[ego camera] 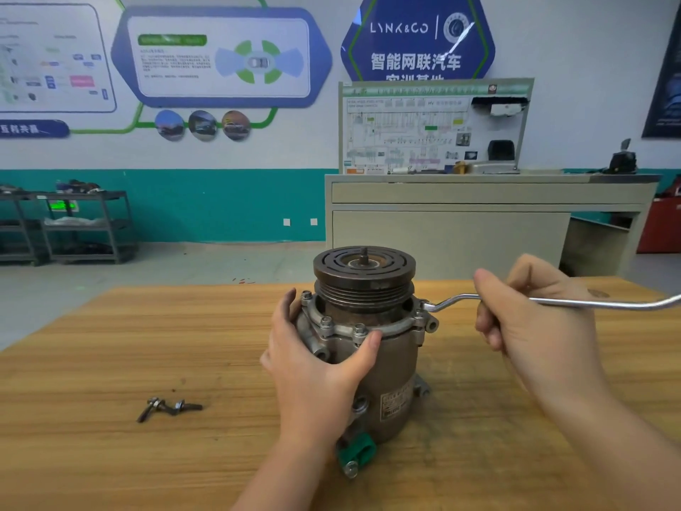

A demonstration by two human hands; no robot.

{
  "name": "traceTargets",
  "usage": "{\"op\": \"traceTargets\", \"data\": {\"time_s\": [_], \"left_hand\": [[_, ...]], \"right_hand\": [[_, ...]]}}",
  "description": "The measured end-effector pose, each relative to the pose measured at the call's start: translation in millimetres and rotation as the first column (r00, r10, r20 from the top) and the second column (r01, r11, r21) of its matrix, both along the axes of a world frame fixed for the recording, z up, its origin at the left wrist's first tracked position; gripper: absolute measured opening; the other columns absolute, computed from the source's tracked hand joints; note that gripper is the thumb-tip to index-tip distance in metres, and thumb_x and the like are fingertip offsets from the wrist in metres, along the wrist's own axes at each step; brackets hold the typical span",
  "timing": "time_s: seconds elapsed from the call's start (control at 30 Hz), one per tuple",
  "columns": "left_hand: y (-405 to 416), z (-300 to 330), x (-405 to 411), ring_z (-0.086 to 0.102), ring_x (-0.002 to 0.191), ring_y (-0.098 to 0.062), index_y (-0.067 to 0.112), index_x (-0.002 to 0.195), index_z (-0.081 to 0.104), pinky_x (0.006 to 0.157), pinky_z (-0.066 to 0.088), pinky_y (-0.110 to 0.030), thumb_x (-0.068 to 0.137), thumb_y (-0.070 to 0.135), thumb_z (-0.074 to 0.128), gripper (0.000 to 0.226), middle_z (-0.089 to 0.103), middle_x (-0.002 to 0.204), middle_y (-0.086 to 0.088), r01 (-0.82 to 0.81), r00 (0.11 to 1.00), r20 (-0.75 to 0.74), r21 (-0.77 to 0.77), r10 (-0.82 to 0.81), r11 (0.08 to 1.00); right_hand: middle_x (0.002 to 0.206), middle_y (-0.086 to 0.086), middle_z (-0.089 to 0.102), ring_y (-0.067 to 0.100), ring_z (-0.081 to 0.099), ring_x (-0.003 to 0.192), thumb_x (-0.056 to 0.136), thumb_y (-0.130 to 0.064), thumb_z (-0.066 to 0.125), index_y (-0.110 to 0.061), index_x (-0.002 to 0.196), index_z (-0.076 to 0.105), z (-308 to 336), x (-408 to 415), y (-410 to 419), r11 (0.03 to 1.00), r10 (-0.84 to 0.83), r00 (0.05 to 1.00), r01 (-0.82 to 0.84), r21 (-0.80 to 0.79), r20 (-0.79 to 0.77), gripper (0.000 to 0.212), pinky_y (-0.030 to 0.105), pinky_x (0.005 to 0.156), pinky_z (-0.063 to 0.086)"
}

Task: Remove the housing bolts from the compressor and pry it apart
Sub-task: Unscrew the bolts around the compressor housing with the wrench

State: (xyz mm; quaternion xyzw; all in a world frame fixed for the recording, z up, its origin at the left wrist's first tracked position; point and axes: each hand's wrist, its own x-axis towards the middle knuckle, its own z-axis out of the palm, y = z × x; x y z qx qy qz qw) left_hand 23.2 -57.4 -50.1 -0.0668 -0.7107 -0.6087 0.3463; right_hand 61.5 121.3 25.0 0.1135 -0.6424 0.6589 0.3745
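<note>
Compressor (372, 348) upright on wooden table (110, 363), left hand (313, 366) grasping its body, right hand (530, 319) gripping wrench (453, 300) on a flange bolt, label unreadable, wall sign (416, 38) reads "LYNK&CO"

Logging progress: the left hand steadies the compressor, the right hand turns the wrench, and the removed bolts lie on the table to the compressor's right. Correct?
Not quite. The head view shows the bolts lying to the compressor's left; the rest holds.
</note>
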Motion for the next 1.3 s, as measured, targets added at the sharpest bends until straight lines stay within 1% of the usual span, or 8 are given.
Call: {"op": "traceTargets", "data": {"time_s": [0.23,0.37,0.5,0.63,0.77,0.93,1.07,1.3], "left_hand": [[-0.7,-2.7,-1.4,0.039,0.125,-0.018,0.051,0.134,0.027,0.101,0.034,-0.036,0.046,0.073,0.068,0.099,0.049,0.132,0.017,-0.016,1.0,0.014,-0.006,0.016,1.0],[-0.4,-2.9,-1.3,0.038,0.125,-0.016,0.052,0.134,0.026,0.099,0.034,-0.036,0.048,0.073,0.067,0.098,0.047,0.132,0.018,-0.027,0.999,0.027,-0.024,0.027,0.999],[-0.2,-2.0,-1.5,0.039,0.125,-0.017,0.051,0.133,0.028,0.105,0.037,-0.044,0.048,0.073,0.067,0.097,0.046,0.13,0.018,-0.031,0.999,0.029,-0.023,0.032,0.999],[-0.6,-2.5,-3.3,0.043,0.127,-0.017,0.048,0.134,0.03,0.106,0.04,-0.049,0.05,0.071,0.07,0.095,0.047,0.132,0.017,-0.012,1.0,0.015,-0.016,0.012,1.0],[-1.0,-2.6,-4.4,0.043,0.129,-0.018,0.048,0.133,0.03,0.106,0.04,-0.05,0.051,0.071,0.071,0.094,0.046,0.134,0.014,-0.004,1.0,-0.009,-0.013,0.004,1.0],[-1.6,-2.8,-4.7,0.042,0.129,-0.016,0.049,0.134,0.03,0.107,0.04,-0.049,0.051,0.071,0.071,0.095,0.046,0.132,0.017,0.009,1.0,-0.007,-0.015,-0.009,1.0],[-1.4,-3.4,-5.4,0.042,0.129,-0.016,0.05,0.133,0.03,0.107,0.04,-0.049,0.05,0.071,0.07,0.094,0.046,0.132,0.016,0.011,1.0,-0.014,-0.015,-0.011,1.0],[-1.7,-2.5,-3.6,0.043,0.128,-0.016,0.054,0.13,0.029,0.106,0.041,-0.048,0.051,0.07,0.072,0.091,0.046,0.132,0.017,0.036,0.999,-0.016,-0.012,-0.036,0.999]], "right_hand": [[0.055,0.008,0.053,0.012,0.05,0.04,0.092,-0.021,0.062,-0.015,0.06,0.042,-15.0,10.6,-25.7,0.936,-0.17,0.972,0.21,0.282,-0.16,0.038,0.022,0.039,0.038],[0.056,-0.001,0.04,0.002,0.036,0.043,0.09,-0.025,0.056,-0.024,0.06,0.032,-24.8,16.6,-26.4,0.832,-0.147,0.929,0.302,0.466,-0.339,0.039,0.013,0.042,0.029],[0.045,0.007,0.05,0.008,0.043,0.036,0.082,-0.023,0.069,-0.017,0.054,0.046,-25.4,3.4,-2.3,0.988,0.152,0.988,-0.152,-0.025,0.002,0.036,0.017,0.034,0.032],[0.043,0.002,0.046,0.005,0.036,0.03,0.075,-0.013,0.071,-0.018,0.054,0.042,-13.6,-40.1,28.3,0.635,0.735,0.67,-0.627,-0.451,0.104,0.036,0.011,0.03,0.023],[0.038,-0.001,0.044,0.001,0.036,0.025,0.042,-0.013,0.097,-0.015,0.053,0.052,-6.2,-75.9,22.9,0.422,0.899,0.408,-0.703,-0.572,0.161,0.047,0.01,0.024,0.023],[0.037,-0.006,0.044,0.003,0.035,0.024,0.065,-0.009,0.08,-0.013,0.05,0.052,-11.0,-82.4,33.5,0.242,0.725,0.643,-0.573,-0.783,-0.247,0.032,0.012,0.026,0.023],[0.038,-0.007,0.041,0.001,0.029,0.026,0.079,-0.007,0.062,-0.022,0.057,0.037,-10.9,-72.2,34.8,0.549,0.53,0.844,-0.419,-0.723,-0.087,0.037,0.013,0.026,0.018],[0.036,0.001,0.042,0.013,0.031,0.026,0.093,-0.003,0.055,-0.023,0.046,0.037,-15.8,-52.9,8.7,0.947,0.207,0.975,-0.222,-0.231,-0.085,0.054,0.015,0.039,0.026]]}}
